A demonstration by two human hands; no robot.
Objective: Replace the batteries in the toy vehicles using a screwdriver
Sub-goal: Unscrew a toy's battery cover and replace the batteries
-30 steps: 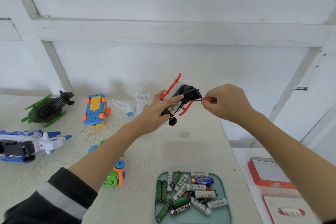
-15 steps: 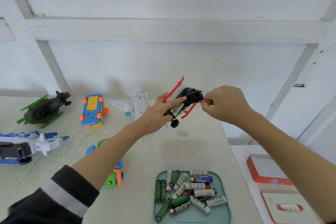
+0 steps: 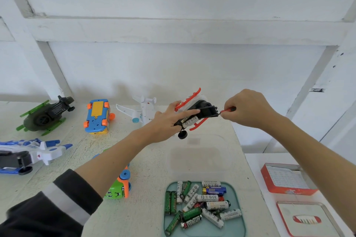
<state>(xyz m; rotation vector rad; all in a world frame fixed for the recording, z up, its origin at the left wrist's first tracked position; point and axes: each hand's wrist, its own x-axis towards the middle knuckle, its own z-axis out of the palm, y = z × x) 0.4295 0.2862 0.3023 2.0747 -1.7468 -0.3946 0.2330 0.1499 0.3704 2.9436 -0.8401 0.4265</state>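
My left hand [image 3: 169,121] holds a white toy helicopter [image 3: 194,113] with red skids upside down above the table, its black underside facing me. Its battery bay is uncovered and white batteries [image 3: 189,121] show inside. The black battery cover [image 3: 209,110] is lifted at the toy's right end. My right hand [image 3: 248,108] pinches a small red-handled screwdriver [image 3: 228,110], whose tip meets the cover's right edge. A teal tray [image 3: 238,229] with several loose batteries lies at the front of the table.
On the table stand a green helicopter [image 3: 45,115], a blue and orange car [image 3: 97,116], a white plane [image 3: 138,109], a blue and white toy [image 3: 28,155] and a green car [image 3: 119,186] partly under my left arm. A red box [image 3: 287,181] and a tin [image 3: 308,219] lie at the right.
Both hands and the toy have stayed nearly in place. The black cover now stands lifted off the battery bay, with the screwdriver tip at its right edge.
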